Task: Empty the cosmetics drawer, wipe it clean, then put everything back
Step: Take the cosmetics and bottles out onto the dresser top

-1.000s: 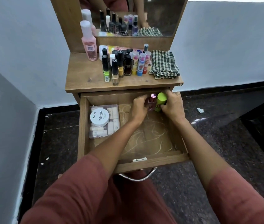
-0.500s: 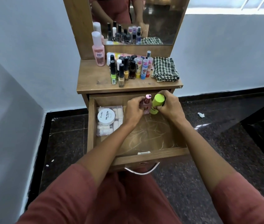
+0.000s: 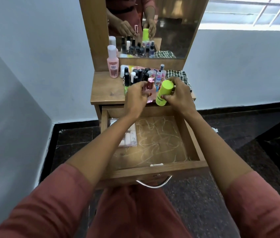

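The wooden drawer (image 3: pixel 191 138) stands pulled open below the dresser top (image 3: pixel 105 93). Its floor is dusty with pale scribble marks. My left hand (image 3: pixel 135 97) grips a pink bottle with a rose cap (image 3: pixel 149 86), held above the dresser's front edge. Beside it my right hand (image 3: pixel 178 95) grips a lime-green tube (image 3: pixel 164 91). A clear box of small white items (image 3: pixel 130 136) lies in the drawer's left part, partly hidden by my left forearm.
Several nail polish bottles (image 3: pixel 135 77) and lip balms crowd the dresser top, with a tall pink bottle (image 3: pixel 113 65) at the left and a checked cloth (image 3: pixel 181 74) at the right. A mirror (image 3: pixel 170 26) rises behind. White walls flank the dresser; the floor is dark stone.
Both hands have risen out of the drawer's back with the pink bottle and the green tube, up to the dresser top. The view has tilted up.
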Tool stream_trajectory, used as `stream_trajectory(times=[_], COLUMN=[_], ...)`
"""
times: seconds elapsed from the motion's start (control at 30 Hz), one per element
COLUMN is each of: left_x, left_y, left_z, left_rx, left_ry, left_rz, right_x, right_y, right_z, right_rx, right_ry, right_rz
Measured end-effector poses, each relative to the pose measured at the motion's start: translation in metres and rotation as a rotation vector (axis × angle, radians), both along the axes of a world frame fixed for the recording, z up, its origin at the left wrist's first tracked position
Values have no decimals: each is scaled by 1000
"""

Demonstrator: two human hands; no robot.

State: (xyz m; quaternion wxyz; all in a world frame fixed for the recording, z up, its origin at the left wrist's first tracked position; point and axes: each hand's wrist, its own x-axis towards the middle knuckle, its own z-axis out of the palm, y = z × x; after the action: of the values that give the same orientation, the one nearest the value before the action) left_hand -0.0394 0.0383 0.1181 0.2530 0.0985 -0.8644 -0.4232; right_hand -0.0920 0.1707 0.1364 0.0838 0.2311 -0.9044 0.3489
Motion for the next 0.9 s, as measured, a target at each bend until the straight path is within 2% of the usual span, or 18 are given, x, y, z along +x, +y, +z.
stream_trajectory(times=[0.23, 0.4, 0.9], left_x=[-14, -23, -37], left_y=[0, 1, 4], left_z=[12, 10, 10], left_rx=[-25, 35, 142], left_ry=[-15, -24, -23], left_rz=[53, -3, 34], right_x=[-15, -23, -28], right_y=[-11, -16, -26], right_z=[5, 1, -9], right_rx=[-7, 4, -66], right_ry=[-1, 1, 23], right_rz=[-33, -47, -99])
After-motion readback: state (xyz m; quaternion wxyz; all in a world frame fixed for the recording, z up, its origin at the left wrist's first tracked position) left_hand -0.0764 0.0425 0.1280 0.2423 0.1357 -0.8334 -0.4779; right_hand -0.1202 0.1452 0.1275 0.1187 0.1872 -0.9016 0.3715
